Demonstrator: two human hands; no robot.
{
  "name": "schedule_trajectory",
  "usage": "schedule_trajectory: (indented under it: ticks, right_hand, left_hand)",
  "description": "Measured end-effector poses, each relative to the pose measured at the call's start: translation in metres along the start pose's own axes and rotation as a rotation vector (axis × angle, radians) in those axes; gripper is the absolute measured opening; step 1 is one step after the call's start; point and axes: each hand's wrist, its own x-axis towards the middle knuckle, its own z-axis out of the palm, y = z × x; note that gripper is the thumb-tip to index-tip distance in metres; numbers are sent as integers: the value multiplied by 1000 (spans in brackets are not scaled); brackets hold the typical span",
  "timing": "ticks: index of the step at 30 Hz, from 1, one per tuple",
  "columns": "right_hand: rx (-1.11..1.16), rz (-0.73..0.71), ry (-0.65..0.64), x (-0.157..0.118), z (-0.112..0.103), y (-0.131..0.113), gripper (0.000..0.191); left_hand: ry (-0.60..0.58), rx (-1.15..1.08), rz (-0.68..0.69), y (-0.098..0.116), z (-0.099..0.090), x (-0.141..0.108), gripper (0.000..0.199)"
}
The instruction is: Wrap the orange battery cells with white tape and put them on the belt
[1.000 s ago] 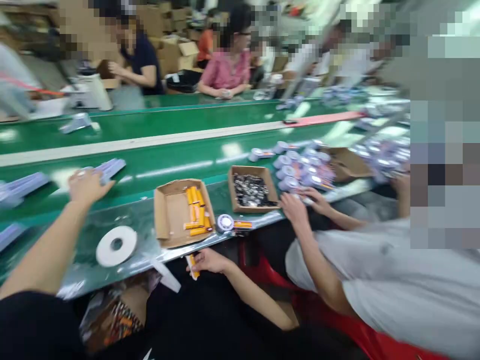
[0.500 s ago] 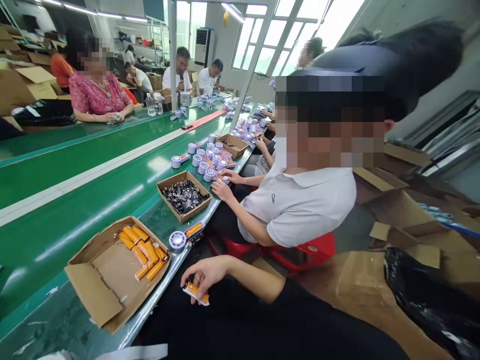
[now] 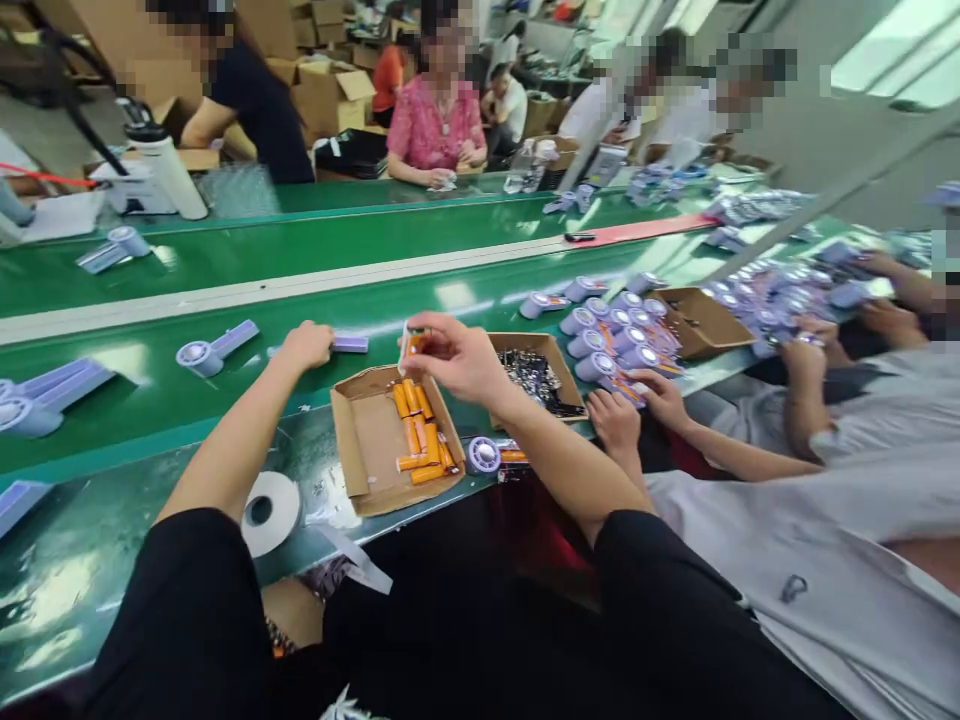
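My left hand reaches over the green belt, its fingers closed around a purple handheld fan body; the hand covers much of it. In my right hand, thumb and fingers pinch an orange cylindrical battery with a white strip along its side. This hand is above the far right corner of an open cardboard box, where several orange batteries lie. Right of the box, at the table edge, lies a purple fan with another orange battery in its opened handle.
A roll of white tape lies left of the box, its loose end hanging over the edge. Small black parts fill another carton. More fans lie on the belt. A co-worker's hands work beside a fan cluster at right.
The view has swung left. My right hand has risen from beside the table edge to above the battery box, still holding the battery. My left hand has come into view at a fan.
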Motion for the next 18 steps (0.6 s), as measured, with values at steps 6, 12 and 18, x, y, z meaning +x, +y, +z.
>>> schedule_trajectory:
  ticks: [6, 12, 18]
  right_hand:
    - [-293, 98, -181, 106, 21, 81, 59]
    - [-649, 86, -331, 123, 41, 128, 48]
    - [-741, 52, -423, 121, 44, 137, 43]
  left_hand:
    - [-49, -74, -70, -13, 9, 26, 27]
    - [43, -142, -147, -6, 23, 23, 24]
    - [45, -128, -205, 11, 18, 27, 17]
